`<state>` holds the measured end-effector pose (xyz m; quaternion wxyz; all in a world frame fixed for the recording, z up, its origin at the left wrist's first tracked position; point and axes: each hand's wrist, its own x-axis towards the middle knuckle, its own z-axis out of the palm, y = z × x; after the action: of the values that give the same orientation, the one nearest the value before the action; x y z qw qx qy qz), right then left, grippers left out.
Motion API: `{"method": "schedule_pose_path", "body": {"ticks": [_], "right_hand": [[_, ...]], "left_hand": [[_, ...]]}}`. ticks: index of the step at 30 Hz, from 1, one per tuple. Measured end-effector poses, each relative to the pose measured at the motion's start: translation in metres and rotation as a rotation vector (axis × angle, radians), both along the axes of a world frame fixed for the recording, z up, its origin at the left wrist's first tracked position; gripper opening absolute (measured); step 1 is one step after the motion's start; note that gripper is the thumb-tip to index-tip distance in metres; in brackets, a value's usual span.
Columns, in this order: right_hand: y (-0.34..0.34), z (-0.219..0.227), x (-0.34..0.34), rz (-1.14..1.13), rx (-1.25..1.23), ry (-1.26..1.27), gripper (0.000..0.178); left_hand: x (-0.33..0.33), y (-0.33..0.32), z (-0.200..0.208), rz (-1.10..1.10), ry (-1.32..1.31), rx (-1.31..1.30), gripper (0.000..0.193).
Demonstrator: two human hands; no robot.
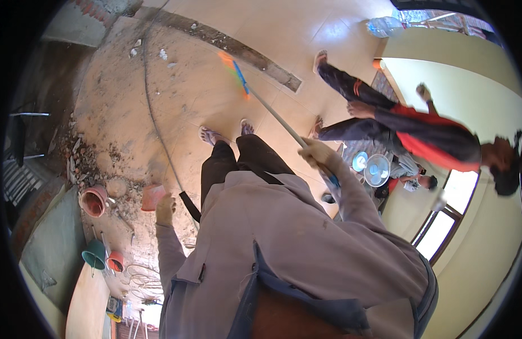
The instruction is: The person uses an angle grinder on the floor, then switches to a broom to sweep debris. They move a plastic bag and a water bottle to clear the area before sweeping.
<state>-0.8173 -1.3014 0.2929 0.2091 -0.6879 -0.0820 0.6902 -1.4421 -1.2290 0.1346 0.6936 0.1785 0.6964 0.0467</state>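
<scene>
My right hand, in a light glove, is closed around the pale handle of a broom. The handle slants up and left to a blurred orange, green and blue head over the tiled floor. My left hand, also gloved, is at my left side with its fingers curled. Whatever it may hold is hidden. Beside it shows a pinkish-red box-like object; I cannot tell whether they touch. A dark cable crosses the floor toward a black strip by my leg.
A person in red and black stands at the right. Another person is low down behind, near metal basins. Rubble, a reddish pot and a green bucket lie left. A dirt-filled channel cuts the floor ahead.
</scene>
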Motion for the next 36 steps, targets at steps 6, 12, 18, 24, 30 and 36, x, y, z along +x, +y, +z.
{"method": "schedule_pose_path", "body": {"ticks": [6, 12, 18, 24, 30, 36], "right_hand": [[-0.084, 0.110, 0.023, -0.081, -0.309, -0.295, 0.060], [-0.091, 0.024, 0.123, 0.194, -0.514, -0.581, 0.030], [-0.043, -0.033, 0.157, 0.616, -0.303, -0.369, 0.031], [-0.036, 0.074, 0.190, 0.468, -0.090, -0.121, 0.080], [-0.077, 0.097, 0.259, 0.303, -0.154, -0.297, 0.048], [-0.002, -0.020, 0.252, 0.557, -0.184, -0.286, 0.017]], "left_hand": [[0.053, 0.049, -0.005, 0.113, -0.028, 0.353, 0.033], [0.118, 0.033, 0.022, -0.091, -0.028, 0.407, 0.034], [0.140, -0.035, 0.039, -0.032, 0.061, 0.251, 0.035], [0.230, -0.062, 0.051, -0.003, 0.121, 0.178, 0.038], [0.323, -0.060, 0.081, -0.085, 0.087, 0.274, 0.044], [0.395, -0.020, 0.079, -0.014, -0.056, 0.338, 0.036]]}}
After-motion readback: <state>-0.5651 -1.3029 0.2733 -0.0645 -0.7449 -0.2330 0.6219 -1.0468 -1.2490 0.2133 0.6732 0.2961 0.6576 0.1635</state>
